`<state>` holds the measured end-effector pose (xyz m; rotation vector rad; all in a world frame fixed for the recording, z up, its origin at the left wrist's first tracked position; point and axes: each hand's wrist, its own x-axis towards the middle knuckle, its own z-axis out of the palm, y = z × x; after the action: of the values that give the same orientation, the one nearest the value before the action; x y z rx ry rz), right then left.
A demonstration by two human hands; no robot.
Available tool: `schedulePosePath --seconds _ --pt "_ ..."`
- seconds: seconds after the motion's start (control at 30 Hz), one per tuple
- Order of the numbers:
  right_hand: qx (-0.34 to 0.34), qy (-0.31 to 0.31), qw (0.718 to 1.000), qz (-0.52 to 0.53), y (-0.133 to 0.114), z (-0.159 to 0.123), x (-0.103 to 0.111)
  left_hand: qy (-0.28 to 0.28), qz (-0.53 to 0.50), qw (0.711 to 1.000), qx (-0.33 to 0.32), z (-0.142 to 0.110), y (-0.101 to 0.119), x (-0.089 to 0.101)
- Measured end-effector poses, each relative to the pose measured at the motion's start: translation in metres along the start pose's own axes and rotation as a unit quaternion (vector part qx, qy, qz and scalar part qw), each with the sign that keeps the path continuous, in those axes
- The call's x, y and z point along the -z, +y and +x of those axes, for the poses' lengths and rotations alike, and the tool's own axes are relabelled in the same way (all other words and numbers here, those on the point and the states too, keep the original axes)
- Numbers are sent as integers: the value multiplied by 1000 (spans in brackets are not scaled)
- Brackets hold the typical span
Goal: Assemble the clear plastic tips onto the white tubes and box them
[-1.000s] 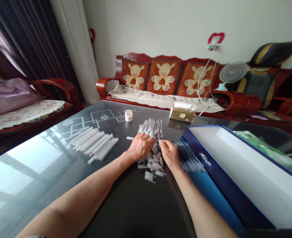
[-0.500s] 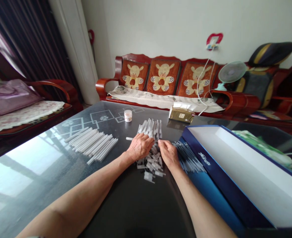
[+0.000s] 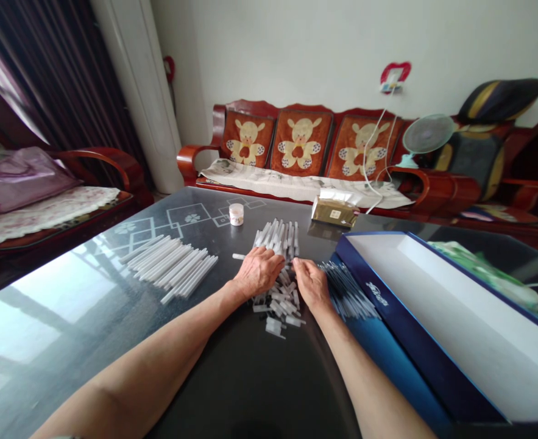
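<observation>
Over the middle of the table, my left hand (image 3: 260,271) is closed round a white pen barrel (image 3: 238,256), whose end sticks out to the left. Close beside it, my right hand (image 3: 312,281) is closed in a pinch; what its fingertips hold is too small to make out. Below and between the hands lies a pile of translucent pen caps (image 3: 280,305). Behind them, several white pens with clear caps (image 3: 275,235) lie side by side. White barrels (image 3: 170,265) are spread in a row at the left. Thin dark refills (image 3: 348,289) lie just right of my right hand.
A long blue box (image 3: 460,305) with a white inside stands at the right, a green-and-white packet (image 3: 488,274) beyond it. Toward the back are a small white jar (image 3: 236,214) and a tissue box (image 3: 335,210). A wooden sofa (image 3: 296,146) stands behind the table (image 3: 195,390).
Both hands keep almost the same place and grip. The fingertips of my right hand have shifted very slightly; the piles look the same.
</observation>
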<state>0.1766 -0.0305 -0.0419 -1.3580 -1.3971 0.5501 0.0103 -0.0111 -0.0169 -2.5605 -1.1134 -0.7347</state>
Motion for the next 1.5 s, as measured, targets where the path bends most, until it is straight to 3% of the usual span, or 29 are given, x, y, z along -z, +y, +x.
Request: schedulePosePath --seconds 0.17,0.4,0.6,0.83,1.03,1.2,1.5 --pt "59 -11 998 -1 -5 -1 1 -3 -1 1000 -3 0 -1 -1" --pt "-4 -10 1000 26 1 0 0 0 1 1000 -5 0 -1 0" --pt "50 -9 999 -12 -2 1 0 -3 0 1000 -5 0 -1 0" --pt "2 -14 1000 7 -5 -1 2 1 -4 1000 -4 -1 -1 -1" --pt "48 -4 999 -26 -3 0 1 -4 -7 1000 -7 0 -2 0" --pt "23 14 999 -38 -3 -2 0 -7 -5 1000 0 -1 -5 -1" --pt "-3 -17 999 -39 -8 -3 2 -9 -11 1000 -4 -1 -4 -1"
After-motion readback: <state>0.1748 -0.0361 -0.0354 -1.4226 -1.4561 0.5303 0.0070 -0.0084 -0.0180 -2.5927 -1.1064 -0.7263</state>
